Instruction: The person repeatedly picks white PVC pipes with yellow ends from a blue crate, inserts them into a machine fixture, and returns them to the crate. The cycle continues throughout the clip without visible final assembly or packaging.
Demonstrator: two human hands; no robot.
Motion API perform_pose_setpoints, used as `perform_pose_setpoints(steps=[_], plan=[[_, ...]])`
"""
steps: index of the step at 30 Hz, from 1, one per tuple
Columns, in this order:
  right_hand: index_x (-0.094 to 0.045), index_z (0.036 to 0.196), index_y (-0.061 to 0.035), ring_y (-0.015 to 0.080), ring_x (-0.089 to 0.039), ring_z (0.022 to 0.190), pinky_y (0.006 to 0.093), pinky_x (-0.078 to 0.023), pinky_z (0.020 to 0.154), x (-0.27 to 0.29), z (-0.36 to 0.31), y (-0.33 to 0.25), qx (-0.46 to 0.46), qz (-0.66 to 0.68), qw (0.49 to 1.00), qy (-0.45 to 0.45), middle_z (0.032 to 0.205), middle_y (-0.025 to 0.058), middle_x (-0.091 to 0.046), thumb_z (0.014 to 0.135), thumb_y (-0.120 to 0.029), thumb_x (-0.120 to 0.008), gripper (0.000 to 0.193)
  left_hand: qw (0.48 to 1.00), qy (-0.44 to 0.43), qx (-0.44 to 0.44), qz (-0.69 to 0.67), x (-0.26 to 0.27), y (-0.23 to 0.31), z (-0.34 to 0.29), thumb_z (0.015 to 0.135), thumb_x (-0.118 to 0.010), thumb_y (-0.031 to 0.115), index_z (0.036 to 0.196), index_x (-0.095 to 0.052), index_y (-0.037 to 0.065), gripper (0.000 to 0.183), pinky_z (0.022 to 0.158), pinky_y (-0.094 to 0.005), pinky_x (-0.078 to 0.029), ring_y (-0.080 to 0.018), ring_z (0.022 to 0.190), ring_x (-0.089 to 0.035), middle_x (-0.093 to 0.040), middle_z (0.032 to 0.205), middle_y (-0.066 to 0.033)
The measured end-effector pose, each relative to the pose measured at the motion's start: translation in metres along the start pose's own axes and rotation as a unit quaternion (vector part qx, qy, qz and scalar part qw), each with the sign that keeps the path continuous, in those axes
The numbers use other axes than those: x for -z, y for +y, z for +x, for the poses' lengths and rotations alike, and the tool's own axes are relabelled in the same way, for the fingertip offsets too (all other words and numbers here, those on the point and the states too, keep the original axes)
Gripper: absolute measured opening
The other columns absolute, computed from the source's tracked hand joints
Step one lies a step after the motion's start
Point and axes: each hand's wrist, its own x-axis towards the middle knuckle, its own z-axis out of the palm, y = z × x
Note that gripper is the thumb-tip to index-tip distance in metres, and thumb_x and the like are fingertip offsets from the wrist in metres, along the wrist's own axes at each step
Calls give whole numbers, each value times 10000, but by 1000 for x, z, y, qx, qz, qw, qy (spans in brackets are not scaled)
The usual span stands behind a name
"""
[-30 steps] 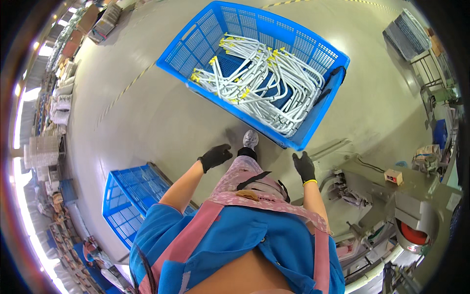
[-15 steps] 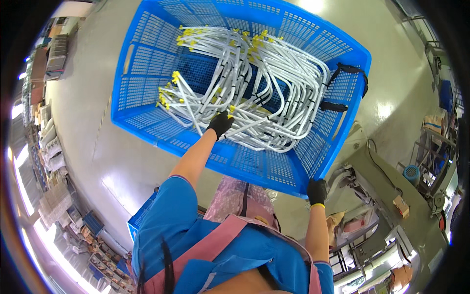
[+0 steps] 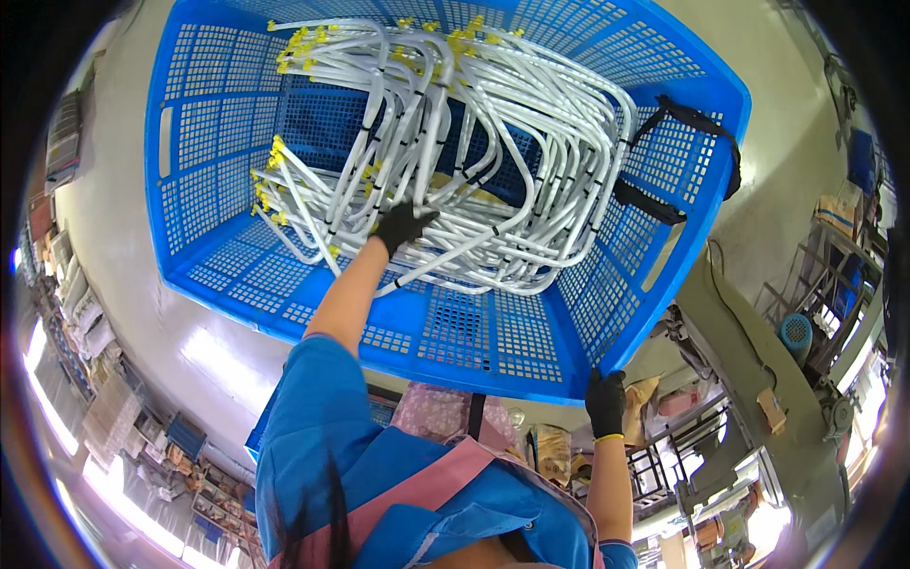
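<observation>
A large blue plastic basket [image 3: 517, 387] with slotted walls takes up the upper middle of the head view. Inside lies a tangled heap of white bent tubes [image 3: 588, 142] with yellow tips and black bands. My left hand [image 3: 403, 228], in a black glove, reaches over the near wall and rests among the tubes. Its fingers look spread, and their undersides are hidden. At the near right corner, my right hand [image 3: 605, 406], also black-gloved, grips the basket's rim. A black strap [image 3: 697, 116] is looped on the basket's right wall.
Green-grey machinery [image 3: 749, 370] stands to the right, with a round blue motor cover [image 3: 796, 332]. Part of another blue crate [image 3: 258, 431] shows beside my left arm. Shelves with boxes [image 3: 204, 493] line the far left. Pale floor [image 3: 123, 228] lies left of the basket.
The basket appears larger and reaches farther left in view. My left hand has shifted left, off a yellow tip, and its fingers look more spread. My right hand stays at the corner.
</observation>
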Motion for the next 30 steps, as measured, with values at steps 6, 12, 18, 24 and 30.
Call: perform_pose_setpoints(steps=[6,12,18,24,30], plan=[[-375,1038,98,455,-628,734,514,-512,628,-3,0,6,21,-3,1000,4,809,302,-623,912,-442,-469,563,975,-61,-112,180,-39,-36,-110,783,-642,537,1130,-628,126,538,750,-453,-496,-354,878,-628,-609,975,-172],[-380,1096,121,420,-646,707,498,-519,617,-6,1,6,26,-16,1000,7,789,265,-643,911,-435,-465,592,997,-40,16,66,-59,-54,-78,807,-650,398,1285,-509,145,559,856,-461,-476,-336,1001,-603,-602,1124,-179],[-394,1035,94,451,-630,764,528,-503,683,-1,3,1,-20,18,999,-22,828,290,-629,889,-405,-509,532,877,-302,-79,-365,-61,27,-65,846,-678,182,955,-608,26,203,589,-273,-463,-117,634,-566,-592,709,-32],[-382,1162,135,411,-647,703,511,-507,634,-3,-1,1,-8,-23,1000,-1,803,248,-649,903,-470,-467,664,909,-231,-97,-332,-152,153,-23,758,-682,116,883,-606,41,164,621,-306,-467,-151,648,-576,-598,730,-34],[-397,1121,146,317,-634,544,429,-516,509,-12,-5,3,44,-93,993,63,647,167,-622,906,-478,-472,664,900,-187,-192,-343,-239,184,6,710,-737,193,1027,-564,51,388,752,-352,-481,-223,827,-608,-631,884,-96]])
